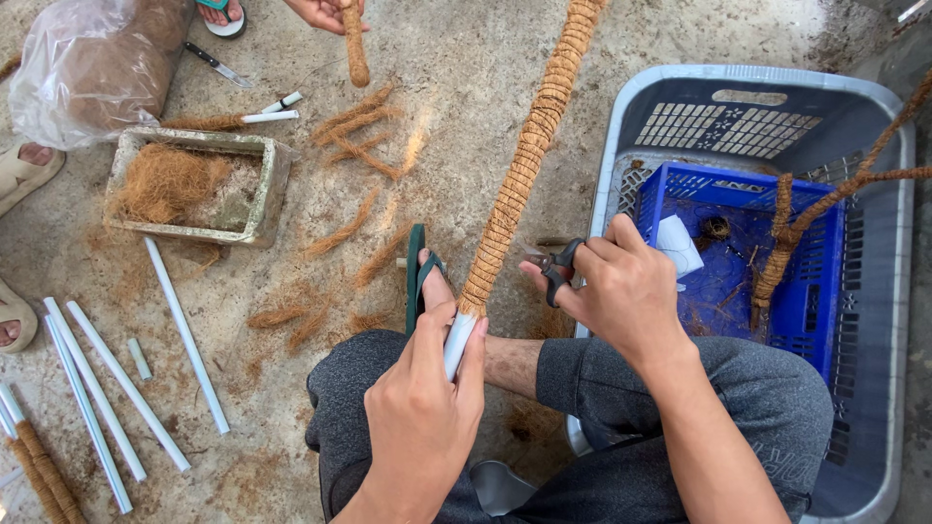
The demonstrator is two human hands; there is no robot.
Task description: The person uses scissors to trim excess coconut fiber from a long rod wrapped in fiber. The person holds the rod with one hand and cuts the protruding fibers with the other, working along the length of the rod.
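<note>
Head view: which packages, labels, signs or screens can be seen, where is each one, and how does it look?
Clear plastic bag: top left on the floor, bulging, filled with brown fibre.
White paper piece: inside the blue crate, beside the right hand; whether it is a label cannot be told.
No signs or screens are visible.

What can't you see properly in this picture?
Head view:
- Fibre-wrapped pole: its top is cut off by the upper edge.
- Scissors: mostly hidden in the right hand.
- White pipe end: partly covered by the left hand.
- Another person's hand: cut off by the upper edge.
</note>
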